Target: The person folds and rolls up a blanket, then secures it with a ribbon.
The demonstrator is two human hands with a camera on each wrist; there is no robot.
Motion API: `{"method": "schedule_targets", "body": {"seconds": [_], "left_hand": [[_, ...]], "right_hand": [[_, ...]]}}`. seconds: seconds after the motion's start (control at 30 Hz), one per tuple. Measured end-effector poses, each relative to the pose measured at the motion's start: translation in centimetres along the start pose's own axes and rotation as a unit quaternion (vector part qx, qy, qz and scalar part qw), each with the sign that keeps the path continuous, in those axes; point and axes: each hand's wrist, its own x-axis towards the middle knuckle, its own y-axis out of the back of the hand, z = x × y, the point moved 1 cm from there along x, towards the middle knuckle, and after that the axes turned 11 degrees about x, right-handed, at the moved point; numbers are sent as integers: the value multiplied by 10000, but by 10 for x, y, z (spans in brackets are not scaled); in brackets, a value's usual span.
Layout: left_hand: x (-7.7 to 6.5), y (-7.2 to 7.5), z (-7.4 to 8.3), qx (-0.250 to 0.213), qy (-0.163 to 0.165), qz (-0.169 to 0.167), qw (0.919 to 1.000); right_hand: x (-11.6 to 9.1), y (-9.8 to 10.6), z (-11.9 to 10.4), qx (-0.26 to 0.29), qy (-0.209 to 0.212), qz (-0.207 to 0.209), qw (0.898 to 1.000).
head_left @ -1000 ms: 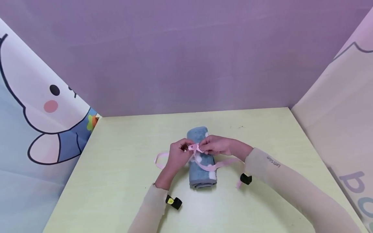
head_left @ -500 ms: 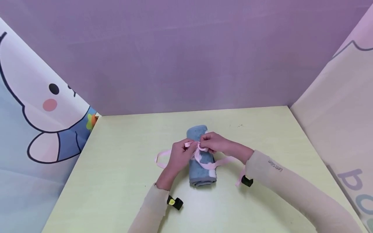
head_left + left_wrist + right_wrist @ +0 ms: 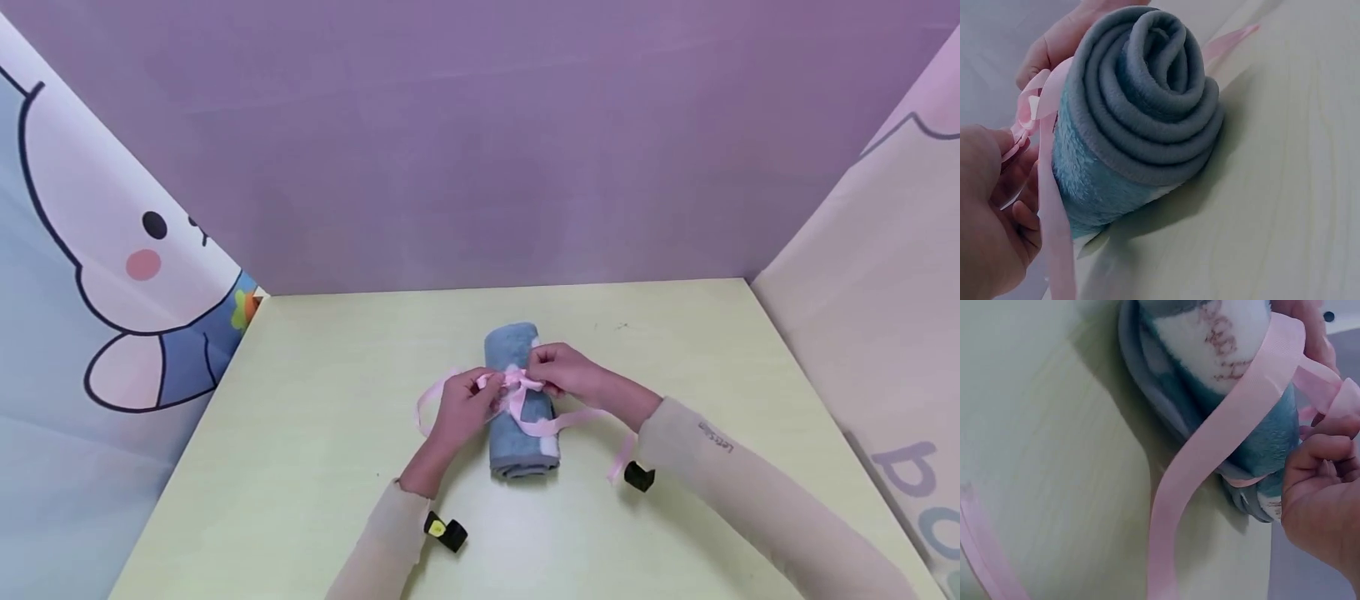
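A rolled blue towel (image 3: 517,437) with white patches lies lengthwise on the table, its grey-edged coil end (image 3: 1147,94) large in the left wrist view. Round its middle goes a pink ribbon (image 3: 542,427), knotted on top with loops to either side. My left hand (image 3: 463,408) pinches the loop on the left between thumb and fingers. On the other side my right hand (image 3: 566,371) pinches the right loop, its fingers curled. One ribbon tail (image 3: 1210,450) runs across the towel and down to the right; another (image 3: 1054,206) hangs by my left hand.
The pale yellow table (image 3: 337,375) meets a purple cloth wall (image 3: 480,150) at the back. Printed cloth panels stand at the left (image 3: 97,275) and right (image 3: 862,300). Small black cameras (image 3: 450,533) are strapped at both wrists.
My hands have drawn slightly apart, the right one moving right, pulling the loops out sideways. The knot between them now shows more plainly. The towel stays in place.
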Motion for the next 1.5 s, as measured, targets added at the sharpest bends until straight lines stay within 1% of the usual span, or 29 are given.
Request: {"method": "schedule_targets", "body": {"seconds": [0.13,0.3,0.37,0.47,0.53,0.57,0.67,0.73,0.83,0.97,1.03,1.1,1.2,1.33,1.43,1.5], "left_hand": [[-1,-1,-1,8,5,-113,9999],[0,-2,-8,-45,64,-281,9996],[2,-6,-18,-70,106,-287,9995],[3,-11,-32,-117,157,-201,9996],[4,-14,-41,-153,191,-153,9996],[4,-15,-43,-163,162,-127,9997],[3,-16,-45,-174,111,-67,9998],[2,-16,-44,-127,61,-47,9999],[0,-16,-42,75,-2,-44,10000],[-2,-16,-40,336,-83,-156,9993],[-2,-15,-40,402,-130,-300,9987],[-2,-14,-39,503,-257,-494,9972],[1,-12,-36,756,-561,-827,9921],[8,-11,-30,1356,-1014,-1144,9789],[13,-11,-26,1973,-1238,-1179,9653],[17,-11,-23,2401,-1387,-1109,9544]], "right_hand": [[0,3,7,216,-156,78,9996],[0,4,13,79,-158,-16,9998],[-1,3,14,18,-109,-40,9999],[-3,1,14,-27,-84,74,9999],[-6,1,13,-132,11,244,9996],[-7,1,13,-240,96,345,9991],[-13,1,11,-683,344,552,9955],[-16,1,9,-1022,435,637,9918],[-19,2,6,-1361,379,518,9886],[-21,3,6,-1566,214,332,9869],[-21,4,7,-1576,176,281,9869],[-20,4,7,-1575,165,230,9871],[-19,4,5,-1569,232,116,9873],[-18,4,1,-1605,279,-6,9866],[-17,4,0,-1566,204,-67,9874],[-17,5,-1,-1547,184,-82,9878]]}}
